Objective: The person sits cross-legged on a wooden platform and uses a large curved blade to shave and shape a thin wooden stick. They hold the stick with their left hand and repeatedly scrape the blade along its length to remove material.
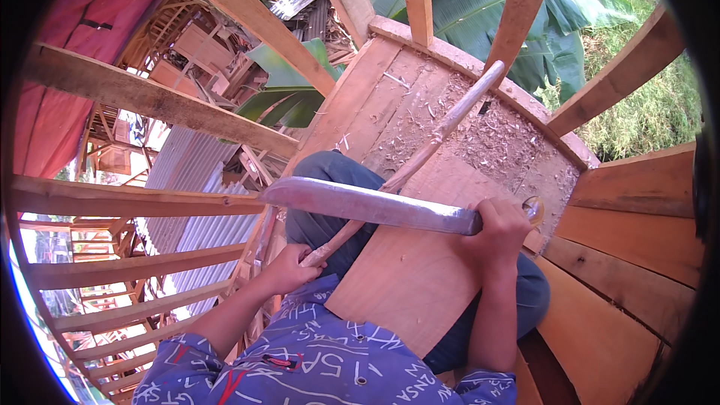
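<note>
Patterned blue shirt cloth (322,364) with pale scribbled marks fills the six o'clock edge, and both forearms rise out of it. At the centre, the left hand (289,268) has its fingers wrapped shut around the lower end of a long wooden stick (439,131), which slants away toward one o'clock and ends near the rim of the plank floor. Toward three o'clock of that hand, the right hand (501,226) is closed tight on the handle of a broad, dull grey blade (360,202). This blade lies nearly level, pointing toward nine o'clock, and crosses over the stick just above the left hand. I cannot tell whether its edge touches the wood.

Beneath both hands are knees in dark blue trousers (330,176), resting on a smooth, pale wooden board (405,277). At twelve to one o'clock, wood shavings (495,139) are scattered over the rough planks. Wooden beams (150,97) fan out from nine to two o'clock and cut across the view outward. Behind them at eleven o'clock hangs a red sheet (75,37); at eight o'clock lies a grey corrugated roof (187,202); at twelve to one o'clock big green banana leaves (480,0) crowd in. Orange-brown planks (637,255) form a wall at three to four o'clock.
</note>
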A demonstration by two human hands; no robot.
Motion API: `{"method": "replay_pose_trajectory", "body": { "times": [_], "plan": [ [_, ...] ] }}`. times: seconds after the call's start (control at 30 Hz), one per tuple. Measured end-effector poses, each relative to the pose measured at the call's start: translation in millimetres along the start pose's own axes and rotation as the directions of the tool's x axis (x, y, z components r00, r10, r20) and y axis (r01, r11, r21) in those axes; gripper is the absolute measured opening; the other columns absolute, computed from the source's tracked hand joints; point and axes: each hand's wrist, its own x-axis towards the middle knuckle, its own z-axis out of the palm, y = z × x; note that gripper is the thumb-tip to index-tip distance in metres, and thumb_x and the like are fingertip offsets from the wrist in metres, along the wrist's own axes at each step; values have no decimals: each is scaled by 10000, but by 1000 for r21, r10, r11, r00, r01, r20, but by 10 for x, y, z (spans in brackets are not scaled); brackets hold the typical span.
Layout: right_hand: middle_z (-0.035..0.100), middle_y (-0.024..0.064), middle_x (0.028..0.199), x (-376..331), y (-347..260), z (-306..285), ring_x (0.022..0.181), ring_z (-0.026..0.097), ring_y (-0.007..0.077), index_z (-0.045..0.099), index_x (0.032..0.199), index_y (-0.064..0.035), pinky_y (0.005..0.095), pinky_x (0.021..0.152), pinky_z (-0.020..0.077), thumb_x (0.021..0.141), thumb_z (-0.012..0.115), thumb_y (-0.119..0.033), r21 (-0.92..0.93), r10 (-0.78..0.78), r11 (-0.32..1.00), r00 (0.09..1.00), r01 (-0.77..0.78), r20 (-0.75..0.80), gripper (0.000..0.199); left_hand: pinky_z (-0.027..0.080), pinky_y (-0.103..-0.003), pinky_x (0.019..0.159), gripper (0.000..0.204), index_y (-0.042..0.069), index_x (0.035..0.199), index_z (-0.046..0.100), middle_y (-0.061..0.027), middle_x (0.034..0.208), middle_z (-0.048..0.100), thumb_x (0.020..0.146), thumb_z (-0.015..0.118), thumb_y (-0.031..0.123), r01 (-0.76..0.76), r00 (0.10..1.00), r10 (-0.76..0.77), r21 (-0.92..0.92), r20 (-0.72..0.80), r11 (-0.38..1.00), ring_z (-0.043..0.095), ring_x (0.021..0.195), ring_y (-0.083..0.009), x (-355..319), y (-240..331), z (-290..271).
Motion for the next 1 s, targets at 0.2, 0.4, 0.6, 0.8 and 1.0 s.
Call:
{"method": "replay_pose_trajectory", "body": {
  "times": [0.2, 0.4, 0.6, 0.8, 1.0],
  "plan": [
    [544, 97, 592, 17, -8, -7, 569, 560, 297, 548, 614, -74, 390, 544, 397, 567, 638, -120, 25, 43, 999, 996, -41, -76, 112, 481, -364, 648, 272, -74, 843, 608, -178, 766, 651, 704, 648, 156, -73, 985, 89, 107, -149, 992, 633, 691, -249, -105, 96, 125],
    [537, 139, 593, -5, 169, -20, 596, 568, 333, 537, 627, -37, 397, 542, 405, 602, 586, -54, 4, 216, 976, 974, -216, -63, 57, 450, -460, 629, 313, -42, 856, 462, -259, 705, 559, 697, 634, 166, -89, 922, 205, 336, -328, 938, 588, 704, -441, -223, 192, 439],
    [531, 124, 580, 16, 28, -31, 578, 557, 322, 534, 615, -52, 408, 536, 399, 581, 615, -97, 40, 71, 997, 997, -72, 13, 98, 459, -507, 655, 357, -21, 896, 402, -286, 739, 575, 720, 627, 194, -31, 930, 178, 414, -322, 910, 589, 748, -469, -206, 208, 492],
    [537, 102, 578, 7, 247, -43, 579, 562, 310, 535, 599, -75, 409, 537, 408, 556, 626, -148, -150, 253, 955, 966, -257, -41, 125, 458, -517, 662, 370, -22, 889, 402, -291, 731, 571, 722, 636, 212, -27, 913, 202, 442, -354, 896, 586, 746, -473, -212, 186, 515],
    [552, 114, 593, -17, 208, -35, 587, 564, 325, 553, 615, -72, 420, 546, 412, 571, 618, -141, -137, 199, 971, 980, -198, -8, 105, 458, -524, 676, 381, -31, 895, 406, -299, 755, 579, 719, 639, 215, -16, 932, 172, 439, -318, 898, 587, 768, -477, -180, 168, 479]
  ]
}}
